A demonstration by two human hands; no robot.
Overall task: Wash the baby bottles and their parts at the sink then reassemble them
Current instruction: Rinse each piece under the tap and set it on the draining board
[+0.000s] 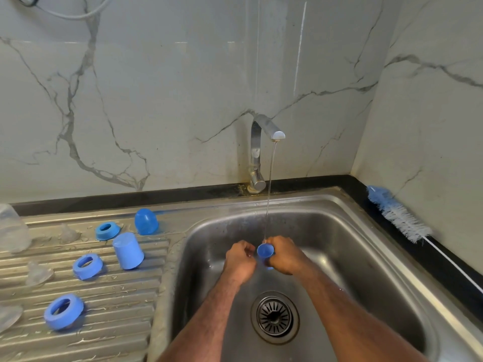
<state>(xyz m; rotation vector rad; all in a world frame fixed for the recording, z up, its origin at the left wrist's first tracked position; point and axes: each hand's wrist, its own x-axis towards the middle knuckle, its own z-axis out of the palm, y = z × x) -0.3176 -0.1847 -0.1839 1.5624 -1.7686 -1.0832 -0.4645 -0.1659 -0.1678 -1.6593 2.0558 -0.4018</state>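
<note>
Head view, sink station. Steel sink basin [326,231] with a black drain strainer [275,316] set in its floor; a chrome tap [257,150] at the back edge ran a thin stream of water [269,194] down onto the work. Right hand [283,254] was curled around a blue bottle cap [265,250], mouth turned up and toward the camera, held directly under the stream over the basin. Left hand [240,257] sat just beside it, fingers curled in toward the cap; whether it gripped anything could not be told. On the ribbed steel drainboard [117,322], left of the basin, wet with droplets: a domed blue cap [146,221] standing mouth-down at the back; a taller blue cap [128,250] tilted, closed end up; three blue screw rings, one at the back [106,230], one mid-board [87,266], one nearest the camera [64,311]. Clear silicone teats, faint against the steel, stood at the back [68,234] and mid-board [38,273]. A clear bottle [13,228] stood at the far left edge, partly cut off. On the black counter edge to the right, a blue-and-white bottle brush [397,214] lay with its wire handle pointing toward the camera. Marble-patterned wall behind.
</note>
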